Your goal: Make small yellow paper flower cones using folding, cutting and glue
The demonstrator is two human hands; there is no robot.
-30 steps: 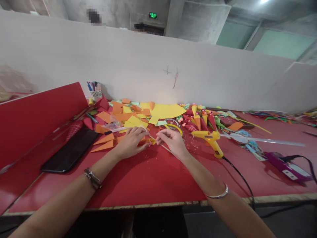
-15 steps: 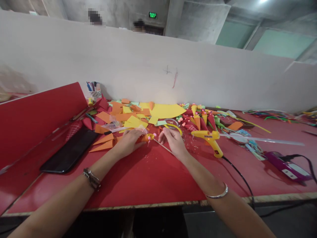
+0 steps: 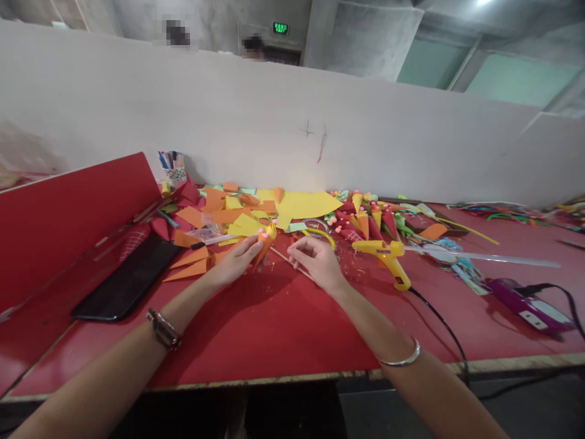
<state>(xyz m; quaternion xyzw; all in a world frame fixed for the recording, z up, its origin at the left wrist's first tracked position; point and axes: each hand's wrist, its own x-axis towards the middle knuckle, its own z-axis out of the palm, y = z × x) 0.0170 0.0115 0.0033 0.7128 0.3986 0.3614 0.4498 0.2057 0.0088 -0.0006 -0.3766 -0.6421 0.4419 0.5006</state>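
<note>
My left hand (image 3: 236, 263) is closed round a small orange paper cone (image 3: 264, 249). The cone stands tilted, its folded yellow top and pink beads pointing up and away from me. To its right, my right hand (image 3: 315, 259) hovers with thumb and fingers pinched together. Whether anything tiny is between those fingertips cannot be made out. A thin stick (image 3: 292, 263) runs along the red table under the right hand, partly hidden by it. Orange paper pieces (image 3: 192, 263) lie beside my left hand. A yellow glue gun (image 3: 384, 256) rests right of my right hand.
Yellow paper (image 3: 306, 206) and finished cones (image 3: 363, 222) are heaped at the back. A black phone (image 3: 130, 280) lies left, near a red board (image 3: 73, 225). A purple power strip (image 3: 530, 308) with cords sits right. A white partition (image 3: 256, 128) stands behind.
My left hand has turned the orange cone from lying sideways to tilting upward, its beaded top rising. My right hand's fingers have moved slightly left. More of the stick shows.
</note>
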